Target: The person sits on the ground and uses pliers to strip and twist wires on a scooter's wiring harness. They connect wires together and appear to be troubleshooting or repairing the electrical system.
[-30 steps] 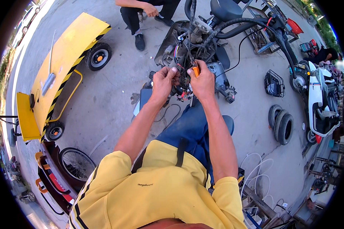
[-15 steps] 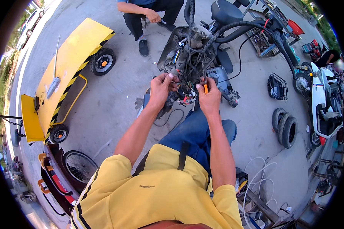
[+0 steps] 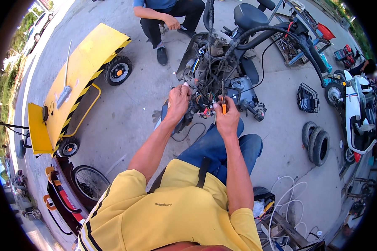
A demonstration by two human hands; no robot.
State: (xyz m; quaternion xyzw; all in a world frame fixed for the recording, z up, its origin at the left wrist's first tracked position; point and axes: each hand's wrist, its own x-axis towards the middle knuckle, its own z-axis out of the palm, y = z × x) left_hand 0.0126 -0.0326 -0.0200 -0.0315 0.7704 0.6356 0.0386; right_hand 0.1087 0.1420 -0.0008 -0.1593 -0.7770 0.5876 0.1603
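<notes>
In front of me stands a stripped scooter front [image 3: 215, 46] with its wiring bared. A tangle of dark and coloured wires [image 3: 205, 100] hangs between my hands. My right hand [image 3: 227, 117] is closed round an orange-handled tool [image 3: 224, 108] that looks like pliers, its dark tip pointing up along the wires. My left hand [image 3: 179, 102] is at the left side of the tangle, thumb and fingers pinched together. What those fingers hold, if anything, is too small to make out.
A person [image 3: 167, 19] squats beyond the scooter. A yellow flatbed cart [image 3: 77, 67] bearing a brush stands left. To the right are a black wire basket [image 3: 307, 98], several tyres [image 3: 321, 148] and a white scooter [image 3: 358, 113]. Pale tubing [image 3: 287, 201] lies near my right side.
My left hand has drawn slightly down and away from the wires, its fingers now closer together. My right hand still grips the orange-handled tool. The whole view has shifted a little.
</notes>
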